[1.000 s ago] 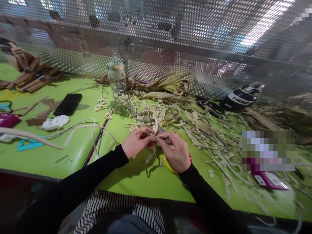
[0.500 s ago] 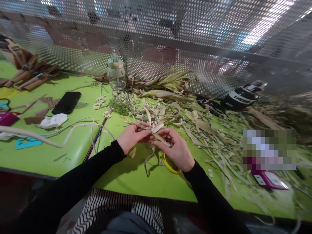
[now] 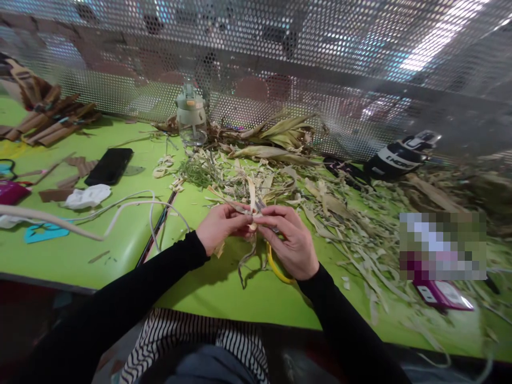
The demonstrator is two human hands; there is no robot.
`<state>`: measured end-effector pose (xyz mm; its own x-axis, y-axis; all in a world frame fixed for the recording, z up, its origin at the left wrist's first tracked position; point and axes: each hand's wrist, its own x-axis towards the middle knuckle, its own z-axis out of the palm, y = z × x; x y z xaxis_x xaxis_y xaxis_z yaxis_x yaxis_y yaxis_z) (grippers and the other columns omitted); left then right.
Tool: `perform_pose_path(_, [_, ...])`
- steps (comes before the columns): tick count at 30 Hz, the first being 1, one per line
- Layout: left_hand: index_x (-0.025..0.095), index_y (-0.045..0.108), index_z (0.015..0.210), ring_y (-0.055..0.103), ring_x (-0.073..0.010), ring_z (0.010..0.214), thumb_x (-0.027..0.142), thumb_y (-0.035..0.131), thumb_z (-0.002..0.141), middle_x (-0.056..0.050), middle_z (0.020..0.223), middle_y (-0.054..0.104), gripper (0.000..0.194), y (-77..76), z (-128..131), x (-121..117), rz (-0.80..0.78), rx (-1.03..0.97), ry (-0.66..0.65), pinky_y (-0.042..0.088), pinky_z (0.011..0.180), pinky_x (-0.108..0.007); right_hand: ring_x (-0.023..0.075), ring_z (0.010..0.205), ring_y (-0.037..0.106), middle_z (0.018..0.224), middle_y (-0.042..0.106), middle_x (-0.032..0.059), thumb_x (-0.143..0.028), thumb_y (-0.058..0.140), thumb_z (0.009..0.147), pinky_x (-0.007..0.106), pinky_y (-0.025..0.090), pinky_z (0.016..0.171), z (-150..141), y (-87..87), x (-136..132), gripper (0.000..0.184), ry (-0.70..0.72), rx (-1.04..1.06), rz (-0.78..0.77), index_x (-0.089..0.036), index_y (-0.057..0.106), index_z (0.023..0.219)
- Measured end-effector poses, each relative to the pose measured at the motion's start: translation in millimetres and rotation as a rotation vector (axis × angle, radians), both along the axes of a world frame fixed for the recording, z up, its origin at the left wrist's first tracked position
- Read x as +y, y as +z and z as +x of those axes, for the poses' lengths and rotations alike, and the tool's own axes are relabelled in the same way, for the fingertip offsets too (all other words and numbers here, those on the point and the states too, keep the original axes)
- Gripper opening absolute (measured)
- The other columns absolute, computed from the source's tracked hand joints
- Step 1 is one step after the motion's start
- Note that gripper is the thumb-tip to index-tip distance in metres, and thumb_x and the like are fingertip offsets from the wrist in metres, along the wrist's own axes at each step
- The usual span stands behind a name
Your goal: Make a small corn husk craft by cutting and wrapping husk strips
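Observation:
Above the front of the green table, both hands meet fingertip to fingertip over a small bunch of pale dried husk strips (image 3: 252, 194). My left hand (image 3: 221, 226) pinches the bunch from the left, with thumb and forefinger closed. From the right, my right hand (image 3: 294, 242) is also closed on the husk strips, its thumb and fingertips touching the bunch. One pale strip stands up between the fingertips, and a dark curled strip (image 3: 242, 269) hangs down below them. Under my right hand lies a yellow ring-shaped thing (image 3: 276, 268), partly covered.
Loose husk scraps (image 3: 344, 234) spread behind and to the right. At the back stand a clear bottle (image 3: 192, 120) and a perforated metal screen (image 3: 240, 58); a black bottle (image 3: 400, 157) leans right. Leftward lie a phone (image 3: 110, 166), crumpled tissue (image 3: 88, 197) and a white cable (image 3: 120, 210).
My right fingertips have shifted left, closer to my left fingertips. The pale strip that lay slanted toward my right palm no longer shows there. My left hand has barely moved.

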<state>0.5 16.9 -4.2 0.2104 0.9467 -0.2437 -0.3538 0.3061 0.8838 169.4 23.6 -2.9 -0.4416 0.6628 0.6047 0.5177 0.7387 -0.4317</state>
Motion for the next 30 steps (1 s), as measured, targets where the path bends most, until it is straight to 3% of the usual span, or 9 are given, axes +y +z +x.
perform_pose_path(5, [0.012,0.055,0.09,0.061,-0.0083,0.057,0.018,0.066,0.074,0.001,0.066,0.063,0.021,-5.8,2.6,-2.2,0.145,0.05,-0.037,0.053,0.065,-0.025,0.0242,0.107,0.053,0.113,0.054,0.0071,-0.024,0.061,0.082,0.041,0.047,0.085,-1.4,-2.2,-0.7,0.007,-0.055,0.056,-0.077,-0.024,0.067,0.086])
perform_pose_path(10, [0.013,0.058,0.09,0.061,-0.0099,0.063,0.021,0.064,0.075,-0.001,0.072,0.064,0.018,-8.2,4.1,-6.2,0.279,0.17,-0.063,0.051,0.066,-0.025,0.0193,0.087,0.057,0.092,0.059,0.0048,-0.025,0.054,0.086,0.034,0.048,0.074,-7.3,-6.9,-3.7,0.007,-0.108,0.13,-0.202,-0.022,0.06,0.084])
perform_pose_path(15, [0.012,0.057,0.087,0.063,-0.0098,0.061,0.016,0.064,0.074,0.001,0.067,0.063,0.015,-1.8,6.4,-7.2,0.115,0.096,-0.102,0.053,0.067,-0.026,0.0161,0.075,0.057,0.086,0.057,0.0042,-0.028,0.05,0.089,0.03,0.049,0.067,-4.9,-8.0,-4.0,0.008,-0.121,0.214,-0.328,-0.021,0.053,0.088])
perform_pose_path(20, [0.012,0.053,0.088,0.064,-0.01,0.058,0.012,0.066,0.073,0.001,0.065,0.064,0.02,5.5,1.7,-4.1,0.036,-0.078,0.013,0.054,0.064,-0.026,0.0204,0.101,0.055,0.113,0.054,0.0088,-0.022,0.048,0.089,0.036,0.049,0.083,-1.4,-1.3,-2.8,0.016,-0.062,0.237,-0.217,-0.021,0.053,0.103])
perform_pose_path(25, [0.011,0.056,0.089,0.063,-0.0092,0.057,0.013,0.065,0.075,-0.001,0.069,0.065,0.017,7.8,-0.2,-5.9,0.036,-0.064,-0.022,0.054,0.063,-0.025,0.0156,0.079,0.061,0.095,0.062,0.0048,-0.029,0.052,0.088,0.03,0.053,0.069,-1.4,1.3,-4.6,0.02,0.036,0.347,-0.462,-0.023,0.055,0.107])
perform_pose_path(27, [0.011,0.057,0.091,0.063,-0.0087,0.058,0.015,0.063,0.077,-0.002,0.072,0.066,0.016,7.8,0.1,-7.1,0.049,-0.059,-0.043,0.054,0.064,-0.025,0.0144,0.068,0.06,0.079,0.063,0.0025,-0.036,0.051,0.088,0.029,0.051,0.061,2.0,0.9,-4.7,0.017,0.138,0.44,-0.447,-0.023,0.06,0.09])
perform_pose_path(30, [0.011,0.058,0.092,0.062,-0.0088,0.063,0.017,0.062,0.078,-0.003,0.076,0.066,0.016,6.8,0.5,-7.5,0.078,-0.051,-0.065,0.054,0.066,-0.025,0.0121,0.051,0.053,0.061,0.057,-0.0002,-0.046,0.046,0.089,0.026,0.046,0.047,6.1,1.2,-4.1,0.03,0.196,0.537,-0.412,-0.022,0.059,0.076])
